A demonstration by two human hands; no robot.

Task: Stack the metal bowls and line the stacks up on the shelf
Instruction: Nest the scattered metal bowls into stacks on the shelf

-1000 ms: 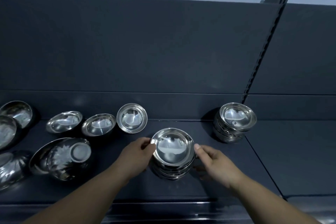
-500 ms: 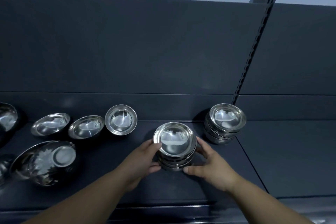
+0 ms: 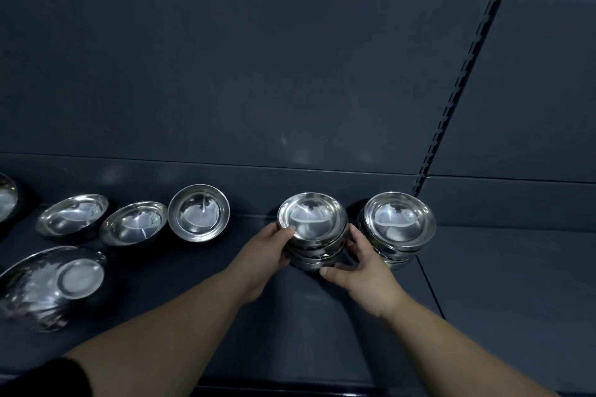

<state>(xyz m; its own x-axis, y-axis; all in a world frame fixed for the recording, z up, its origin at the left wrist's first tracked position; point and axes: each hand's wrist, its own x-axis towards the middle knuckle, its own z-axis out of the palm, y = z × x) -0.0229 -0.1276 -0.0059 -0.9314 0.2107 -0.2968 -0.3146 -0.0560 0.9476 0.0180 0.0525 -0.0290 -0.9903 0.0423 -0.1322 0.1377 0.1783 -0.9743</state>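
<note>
As the bowl stack (image 3: 313, 226) sits between them, left hand (image 3: 263, 256) and right hand (image 3: 366, 269) grip it.

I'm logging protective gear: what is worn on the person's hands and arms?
Both forearms are bare. The left hand and right hand show no gloves, rings or watch. A black sleeve edge shows high on the left arm only.

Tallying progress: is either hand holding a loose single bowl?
No, the left hand and right hand both grip the same stack.
</note>
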